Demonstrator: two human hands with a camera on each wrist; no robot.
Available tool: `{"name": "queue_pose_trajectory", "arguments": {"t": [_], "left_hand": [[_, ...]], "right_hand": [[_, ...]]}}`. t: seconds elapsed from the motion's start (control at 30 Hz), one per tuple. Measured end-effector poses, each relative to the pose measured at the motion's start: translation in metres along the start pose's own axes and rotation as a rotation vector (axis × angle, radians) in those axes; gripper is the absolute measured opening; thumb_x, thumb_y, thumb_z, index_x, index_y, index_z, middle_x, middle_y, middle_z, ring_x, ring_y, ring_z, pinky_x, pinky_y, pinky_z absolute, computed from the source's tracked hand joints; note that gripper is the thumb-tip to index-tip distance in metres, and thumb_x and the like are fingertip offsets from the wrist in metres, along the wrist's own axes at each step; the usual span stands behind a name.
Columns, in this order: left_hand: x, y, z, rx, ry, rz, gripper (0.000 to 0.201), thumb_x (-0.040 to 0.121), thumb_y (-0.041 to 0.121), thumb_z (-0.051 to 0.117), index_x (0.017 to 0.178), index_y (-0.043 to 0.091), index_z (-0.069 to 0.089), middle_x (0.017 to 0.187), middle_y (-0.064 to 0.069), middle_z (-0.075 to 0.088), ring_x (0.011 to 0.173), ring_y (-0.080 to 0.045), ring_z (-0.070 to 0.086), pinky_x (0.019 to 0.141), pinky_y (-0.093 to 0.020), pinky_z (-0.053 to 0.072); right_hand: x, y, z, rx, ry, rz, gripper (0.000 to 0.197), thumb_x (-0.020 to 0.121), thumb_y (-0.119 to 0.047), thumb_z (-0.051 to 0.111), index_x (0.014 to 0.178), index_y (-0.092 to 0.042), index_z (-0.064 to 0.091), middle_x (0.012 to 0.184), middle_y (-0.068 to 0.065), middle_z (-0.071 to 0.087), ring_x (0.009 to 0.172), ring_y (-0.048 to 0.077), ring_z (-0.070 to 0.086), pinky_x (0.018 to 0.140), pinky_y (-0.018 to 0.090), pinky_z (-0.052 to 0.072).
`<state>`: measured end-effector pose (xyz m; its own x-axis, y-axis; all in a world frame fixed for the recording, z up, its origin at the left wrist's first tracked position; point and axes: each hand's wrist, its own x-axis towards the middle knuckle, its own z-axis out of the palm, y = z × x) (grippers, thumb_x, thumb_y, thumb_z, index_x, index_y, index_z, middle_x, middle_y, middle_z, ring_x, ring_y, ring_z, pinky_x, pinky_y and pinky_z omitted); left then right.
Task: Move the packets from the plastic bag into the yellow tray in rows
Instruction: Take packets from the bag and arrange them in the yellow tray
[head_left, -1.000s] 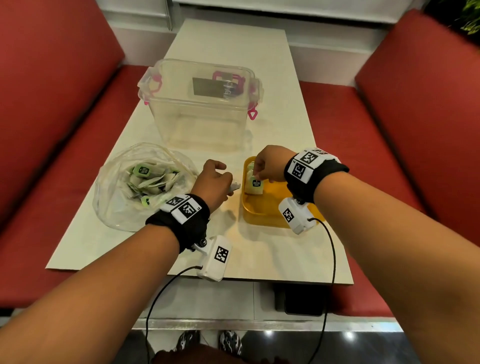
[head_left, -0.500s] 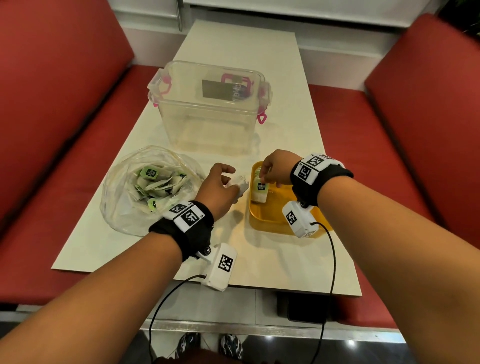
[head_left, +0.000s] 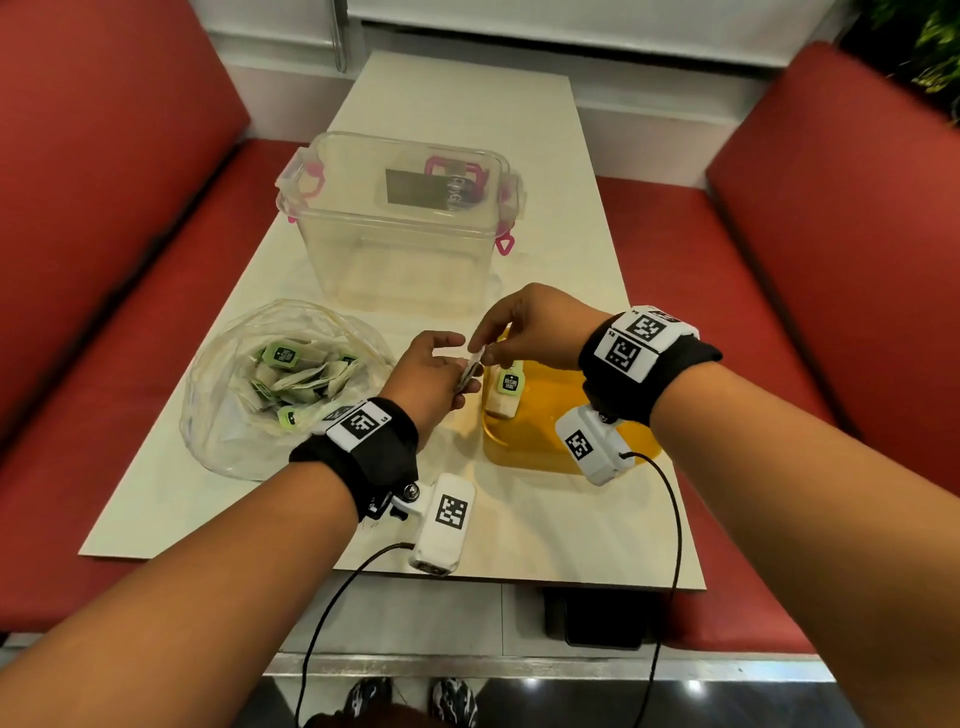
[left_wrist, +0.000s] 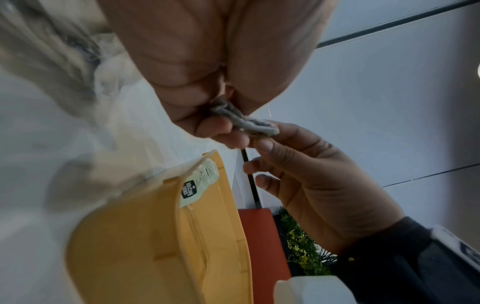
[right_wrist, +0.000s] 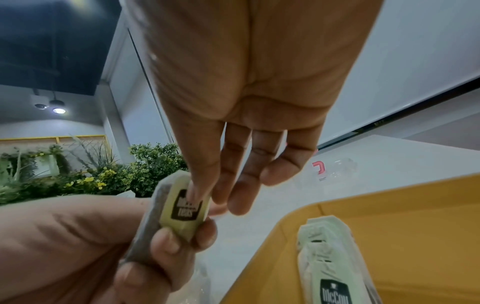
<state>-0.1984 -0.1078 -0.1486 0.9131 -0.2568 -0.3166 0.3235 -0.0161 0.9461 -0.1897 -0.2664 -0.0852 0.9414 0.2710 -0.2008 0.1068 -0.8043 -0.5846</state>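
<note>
**Packet passing from left hand to right, just beside the tray**

The left hand (head_left: 431, 374) is pinching a packet (head_left: 471, 370) between thumb and curled fingers, and the right hand (head_left: 530, 327) is closing its thumb and forefinger on the same packet, so both grips are grasping it at once. Half a second ago the right hand was down at the packets in the tray and the left was holding its packet apart; now the two are meeting at the centre of the head frame, just left of the tray's rim. That reads as a handover, with the next placement about to follow.

The yellow tray (head_left: 540, 447), right of centre on the counter (head_left: 571, 519), is holding a short stack of packets (head_left: 506, 389) leaning at its left end; most of its floor is showing bare, so the rows are barely begun. The plastic bag (head_left: 234, 431), at left centre, is lying open with a loose heap of packets inside. A clear lidded box (head_left: 400, 249), upper centre, is showing nothing loose inside.
</note>
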Motion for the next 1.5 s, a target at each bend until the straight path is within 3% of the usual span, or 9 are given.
{"name": "queue_pose_trajectory", "arguments": {"t": [0.2,0.4,0.53,0.7,0.83,1.1,1.27,1.4,1.5], "left_hand": [[-0.002,0.001,-0.004,0.107,-0.03,0.069,0.02,0.101,0.038,0.042,0.093,0.03,0.058,0.105,0.001,0.065,0.099,-0.014,0.061,0.085,-0.032,0.049],[-0.004,0.0,-0.005,0.214,-0.029,0.287,0.014,0.097,0.022,0.056,0.089,0.027,0.067,0.086,0.004,0.068,0.075,0.001,0.061,0.068,-0.017,0.046],[-0.005,0.003,-0.006,0.215,-0.026,0.232,0.021,0.1,0.035,0.048,0.096,0.027,0.067,0.099,-0.007,0.071,0.091,-0.016,0.064,0.077,-0.033,0.05],[-0.001,-0.002,-0.005,0.319,-0.053,0.255,0.01,0.094,0.025,0.06,0.092,0.022,0.069,0.083,0.004,0.069,0.059,0.004,0.054,0.06,-0.022,0.042],[0.002,-0.007,-0.002,0.354,-0.035,0.244,0.01,0.093,0.025,0.062,0.095,0.02,0.071,0.082,0.005,0.068,0.06,-0.001,0.053,0.054,-0.017,0.039],[0.004,-0.002,0.005,0.272,-0.024,0.274,0.014,0.093,0.028,0.061,0.098,0.018,0.07,0.083,0.002,0.071,0.065,-0.001,0.061,0.059,-0.016,0.043],[0.004,0.001,0.006,0.288,0.006,0.298,0.019,0.094,0.028,0.06,0.103,0.014,0.07,0.07,0.008,0.063,0.043,0.007,0.05,0.044,-0.008,0.033],[0.007,0.0,0.005,0.332,-0.016,0.277,0.022,0.094,0.026,0.061,0.112,0.015,0.066,0.082,0.004,0.066,0.053,0.008,0.054,0.051,-0.008,0.037],[0.013,-0.008,0.003,0.461,-0.018,0.204,0.038,0.092,0.028,0.063,0.127,0.016,0.055,0.109,0.002,0.063,0.079,-0.008,0.061,0.063,-0.018,0.046]], "right_hand": [[-0.005,0.001,-0.01,-0.051,0.004,0.043,0.012,0.087,-0.022,0.068,0.097,-0.015,0.073,0.068,-0.008,0.067,0.06,-0.001,0.06,0.061,0.01,0.042],[-0.01,0.008,-0.015,-0.08,0.02,0.093,0.017,0.094,-0.02,0.059,0.103,-0.012,0.071,0.068,-0.012,0.063,0.059,-0.003,0.058,0.049,0.0,0.037],[-0.013,0.011,-0.012,-0.047,0.042,0.096,0.019,0.093,-0.02,0.06,0.104,-0.011,0.071,0.071,-0.01,0.064,0.063,0.0,0.059,0.058,0.01,0.042],[-0.015,0.006,-0.013,-0.057,0.057,0.098,0.017,0.092,-0.023,0.062,0.102,-0.012,0.072,0.069,-0.011,0.064,0.061,-0.001,0.059,0.059,0.014,0.041],[-0.016,-0.001,-0.017,-0.075,0.067,0.084,0.011,0.09,-0.02,0.065,0.095,-0.014,0.072,0.063,-0.013,0.064,0.052,-0.004,0.058,0.048,0.002,0.037],[-0.011,-0.015,-0.023,-0.219,0.054,0.054,0.013,0.087,-0.024,0.067,0.097,-0.017,0.073,0.077,-0.006,0.065,0.065,0.003,0.054,0.061,0.014,0.041],[-0.007,-0.014,-0.023,-0.251,0.063,0.061,0.013,0.087,-0.024,0.067,0.096,-0.017,0.073,0.07,-0.013,0.058,0.063,0.002,0.05,0.057,0.013,0.036],[-0.004,-0.01,-0.023,-0.241,0.042,0.083,0.01,0.087,-0.022,0.068,0.093,-0.016,0.072,0.067,-0.013,0.059,0.06,0.001,0.054,0.056,0.015,0.038],[-0.002,-0.003,-0.023,-0.262,0.039,0.123,0.008,0.087,-0.02,0.068,0.091,-0.014,0.07,0.066,-0.01,0.061,0.057,0.002,0.057,0.055,0.017,0.041]]}}
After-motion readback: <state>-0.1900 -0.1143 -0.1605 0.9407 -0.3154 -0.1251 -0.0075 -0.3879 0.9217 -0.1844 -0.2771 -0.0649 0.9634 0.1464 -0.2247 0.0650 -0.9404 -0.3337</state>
